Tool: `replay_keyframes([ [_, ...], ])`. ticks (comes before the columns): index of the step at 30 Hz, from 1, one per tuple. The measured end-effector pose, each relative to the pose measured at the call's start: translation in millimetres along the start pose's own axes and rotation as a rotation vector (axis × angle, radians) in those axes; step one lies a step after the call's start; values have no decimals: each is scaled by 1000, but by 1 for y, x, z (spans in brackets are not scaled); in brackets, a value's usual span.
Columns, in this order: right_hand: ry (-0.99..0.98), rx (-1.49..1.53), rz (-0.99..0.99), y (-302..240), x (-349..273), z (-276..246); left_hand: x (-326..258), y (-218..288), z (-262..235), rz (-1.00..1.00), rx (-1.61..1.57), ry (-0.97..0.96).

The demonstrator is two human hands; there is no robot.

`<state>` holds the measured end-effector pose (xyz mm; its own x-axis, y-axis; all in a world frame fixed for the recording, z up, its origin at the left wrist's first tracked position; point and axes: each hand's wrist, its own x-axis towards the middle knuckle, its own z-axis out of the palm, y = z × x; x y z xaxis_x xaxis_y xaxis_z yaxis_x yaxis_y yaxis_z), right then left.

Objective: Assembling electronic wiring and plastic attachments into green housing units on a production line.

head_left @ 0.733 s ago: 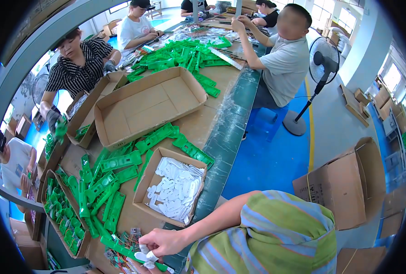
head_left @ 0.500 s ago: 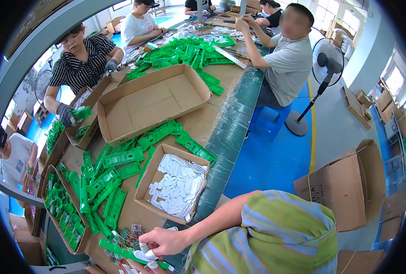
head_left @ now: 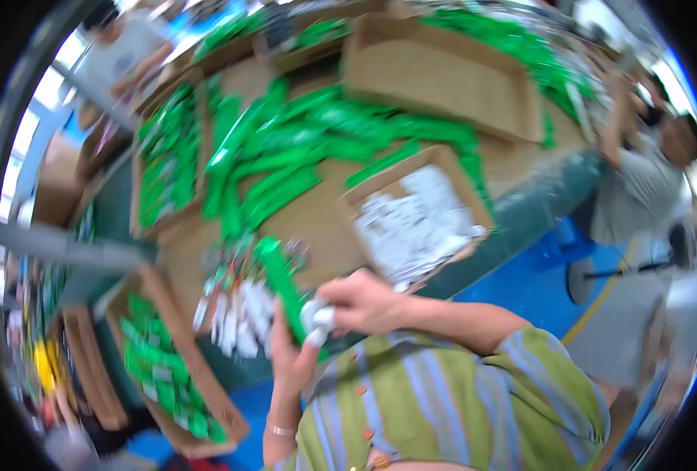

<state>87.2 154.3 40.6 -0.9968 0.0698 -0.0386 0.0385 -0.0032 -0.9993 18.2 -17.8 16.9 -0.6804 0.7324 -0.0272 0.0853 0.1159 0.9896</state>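
A head-worn fisheye looks down, fairly near, onto the worktable (head_left: 305, 216).

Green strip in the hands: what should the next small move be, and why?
Perhaps a gentle press by the right hand: its white-tipped fingers sit by the lower part of the green strip, which the left hand holds.

Bare cardboard tabletop (head_left: 311, 221) lay open at twelve o'clock from the person's left hand (head_left: 292, 357) and right hand (head_left: 368, 302), forming a lane that stopped at a heap of green parts (head_left: 286, 149). A box of white pieces (head_left: 380, 187) walled off one o'clock, while a green strip (head_left: 280, 276) jutted toward eleven. Loose wires and white strips (head_left: 242, 314) crowded nine; a long carton (head_left: 189, 337) blocked eight, farther out. At two, beyond the box, the green table edge (head_left: 537, 200) ran bare.
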Motion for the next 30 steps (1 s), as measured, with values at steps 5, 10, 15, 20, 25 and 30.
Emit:
replay_keyframes([
  [5, -30, 144, 97, -2, 0, 5, -4, 10, 2, 97, 2, 16],
  [10, 11, -52, -29, 0, 3, 16, -14, -3, 1, 81, 23, 62],
  [15, -118, -48, 106, 10, 11, 11, -16, -11, -8, -12, -199, 168],
  [20, 51, -853, -253, 48, 6, 1, -7, -12, -37, 10, -552, 526],
  [25, 252, -1068, -259, 46, 31, -28, -10, -27, -41, 32, -539, 476],
  [30, 102, -1027, -515, 42, 80, -31, 5, -37, -27, -36, -565, 403],
])
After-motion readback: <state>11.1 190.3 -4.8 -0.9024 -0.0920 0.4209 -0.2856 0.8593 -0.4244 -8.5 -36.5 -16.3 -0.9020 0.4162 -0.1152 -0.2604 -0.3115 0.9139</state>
